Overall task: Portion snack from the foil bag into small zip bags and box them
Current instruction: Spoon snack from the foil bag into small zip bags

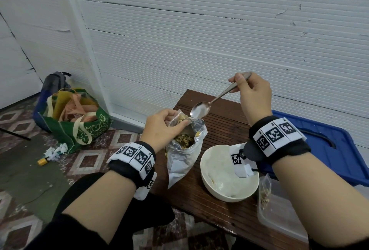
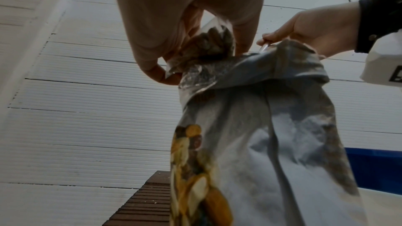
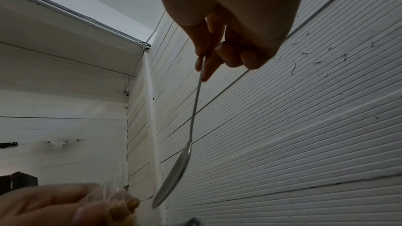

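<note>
Pinched at its rim by the left hand point(image 1: 159, 128), a small zip bag point(image 1: 177, 119) of snack sits at the foil bag's point(image 1: 184, 156) open mouth; just beyond, the right hand point(image 1: 252, 95) grips an empty spoon point(image 1: 200, 109). Flimsy, slippery film likely needs a rim hold.

Silver foil bag point(image 1: 184, 158), printed with yellow-brown snack pieces. Silver spoon point(image 1: 200, 109). White bowl point(image 1: 229, 172). Dark brown slatted table point(image 1: 225, 122). Blue bin lid point(image 1: 329, 142). Green tote point(image 1: 79, 128), cream lettering. Black wristbands point(image 1: 133, 162) with black-and-white square markers. White ribbed wall point(image 1: 219, 40). Maroon-and-cream diamond floor tiles point(image 1: 87, 160).
</note>
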